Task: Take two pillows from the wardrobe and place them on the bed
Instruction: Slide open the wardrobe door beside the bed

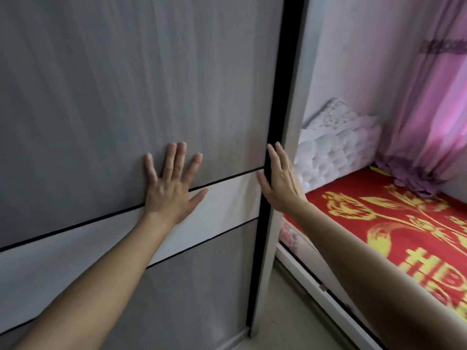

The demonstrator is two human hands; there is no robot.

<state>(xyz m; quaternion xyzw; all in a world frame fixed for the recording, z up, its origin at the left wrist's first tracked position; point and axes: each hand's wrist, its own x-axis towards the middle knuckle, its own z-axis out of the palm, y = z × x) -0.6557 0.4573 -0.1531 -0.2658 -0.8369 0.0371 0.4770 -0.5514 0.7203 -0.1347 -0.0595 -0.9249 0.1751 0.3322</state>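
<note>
wardrobe door (126, 97) shut, grey w/ white band | left hand (170, 188) flat on door across band, fingers spread, grip open, holding nothing | right hand (280, 180) open on door's black right edge, thumb on face | pillows not visible | bed (391, 223) right of wardrobe, red-gold cover

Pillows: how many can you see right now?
0. The wardrobe door is shut, left hand flat on it, right hand at its black edge. The bed shows none; any are likely hidden inside.
</note>
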